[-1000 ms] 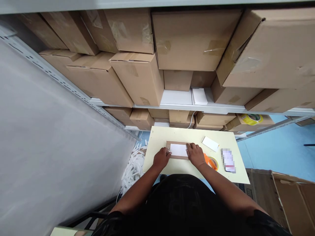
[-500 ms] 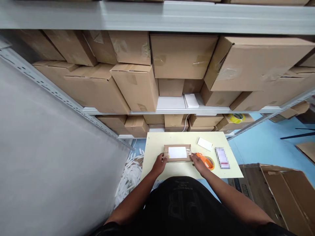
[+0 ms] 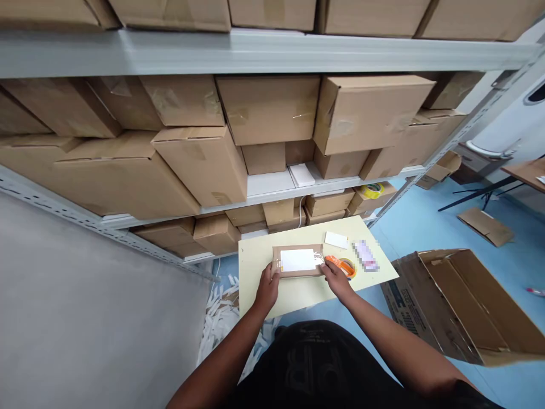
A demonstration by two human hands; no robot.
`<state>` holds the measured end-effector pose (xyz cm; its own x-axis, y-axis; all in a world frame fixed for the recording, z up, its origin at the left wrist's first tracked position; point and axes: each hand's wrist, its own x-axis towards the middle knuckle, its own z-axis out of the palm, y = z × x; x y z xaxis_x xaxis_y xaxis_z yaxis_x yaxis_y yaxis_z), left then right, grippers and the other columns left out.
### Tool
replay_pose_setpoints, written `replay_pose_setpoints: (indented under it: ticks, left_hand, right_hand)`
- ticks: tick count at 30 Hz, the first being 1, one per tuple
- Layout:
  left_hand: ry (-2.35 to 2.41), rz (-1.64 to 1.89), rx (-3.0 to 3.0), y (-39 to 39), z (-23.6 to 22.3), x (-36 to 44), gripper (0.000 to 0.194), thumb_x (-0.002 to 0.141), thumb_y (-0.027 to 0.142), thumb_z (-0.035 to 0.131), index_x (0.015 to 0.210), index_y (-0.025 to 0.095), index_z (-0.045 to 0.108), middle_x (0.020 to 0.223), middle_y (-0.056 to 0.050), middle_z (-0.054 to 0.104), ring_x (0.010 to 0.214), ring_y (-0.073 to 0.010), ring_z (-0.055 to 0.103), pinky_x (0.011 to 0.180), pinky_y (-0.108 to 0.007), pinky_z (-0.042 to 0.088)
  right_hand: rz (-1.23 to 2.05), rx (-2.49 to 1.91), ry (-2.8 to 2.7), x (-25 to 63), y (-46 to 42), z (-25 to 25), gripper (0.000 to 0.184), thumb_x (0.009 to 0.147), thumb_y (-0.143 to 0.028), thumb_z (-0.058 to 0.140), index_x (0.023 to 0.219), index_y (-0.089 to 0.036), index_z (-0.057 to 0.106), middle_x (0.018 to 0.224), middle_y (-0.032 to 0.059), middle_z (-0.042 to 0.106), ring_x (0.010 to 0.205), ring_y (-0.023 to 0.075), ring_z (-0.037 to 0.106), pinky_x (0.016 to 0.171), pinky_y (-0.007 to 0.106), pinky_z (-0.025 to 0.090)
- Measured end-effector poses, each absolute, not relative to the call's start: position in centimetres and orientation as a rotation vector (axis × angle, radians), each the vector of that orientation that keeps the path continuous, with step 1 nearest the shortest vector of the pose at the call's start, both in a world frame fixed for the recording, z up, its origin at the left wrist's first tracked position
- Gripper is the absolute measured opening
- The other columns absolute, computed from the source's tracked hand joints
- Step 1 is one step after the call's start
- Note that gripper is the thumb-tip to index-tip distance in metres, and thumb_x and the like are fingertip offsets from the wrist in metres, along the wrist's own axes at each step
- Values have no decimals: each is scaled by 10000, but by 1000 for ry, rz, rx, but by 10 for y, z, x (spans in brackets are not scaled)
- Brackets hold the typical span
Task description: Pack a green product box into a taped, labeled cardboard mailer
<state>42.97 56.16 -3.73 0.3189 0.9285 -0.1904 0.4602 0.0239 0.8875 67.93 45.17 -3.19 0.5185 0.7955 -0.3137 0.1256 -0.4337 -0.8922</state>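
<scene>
A small brown cardboard box (image 3: 298, 247) with a white label (image 3: 297, 260) on top lies on the pale yellow tabletop (image 3: 293, 298). Clear tape glints near the label's right end. My left hand (image 3: 267, 288) grips the box at its left end, fingers curled at the corner. At the right end, my right hand (image 3: 335, 278) closes on the opposite corner. Just beyond its fingers is an orange tape dispenser (image 3: 336, 261) beside a roll of tape (image 3: 349, 268). A flat white packet (image 3: 336, 240) and a pixelated pale item (image 3: 365, 255) rest farther right.
Shelves packed with cardboard boxes (image 3: 268, 111) rise ahead, one holding a yellow tape roll (image 3: 372, 190). White scraps (image 3: 219, 324) litter the floor at left beside a grey wall (image 3: 106, 318). A large open carton (image 3: 464, 307) stands at right.
The view has turned to the right and tilted, bringing more of the large carton and the right side of the room in. Both hands stay on the box.
</scene>
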Motion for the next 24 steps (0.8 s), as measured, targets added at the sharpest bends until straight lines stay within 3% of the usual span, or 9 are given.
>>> replay_pose_setpoints:
  ticks: [9,16,24]
  left_hand:
    - [1277,689,1736,533,28,497,512,1035,483,416,1438,192,541,1475,-140,587,1383,-264,530,1181,-409,390]
    - [1155,659,1841,474,39,606,534,1052,504,385,1465,202,541,1450,-131,621,1357,-270,558,1111,-396,455]
    - [995,543,1934,411,50,737,491,1058,468,371,1435,221,565,1445,-103,634,1336,-248,581,1110,-374,465]
  right_hand:
    - [886,-1683,-734,740,412,12,534,929,-644,541,1267,-273,724,1296,64,735,1166,285,682,928,416,598]
    - [787,-1689,-630,840,328,20,598,909,-662,535,1298,-243,714,1354,82,704,1145,305,679,880,417,605]
    - [646,-1726,-555,949,233,23,605,926,-703,472,1265,-266,716,1273,53,743,1130,281,677,860,382,592]
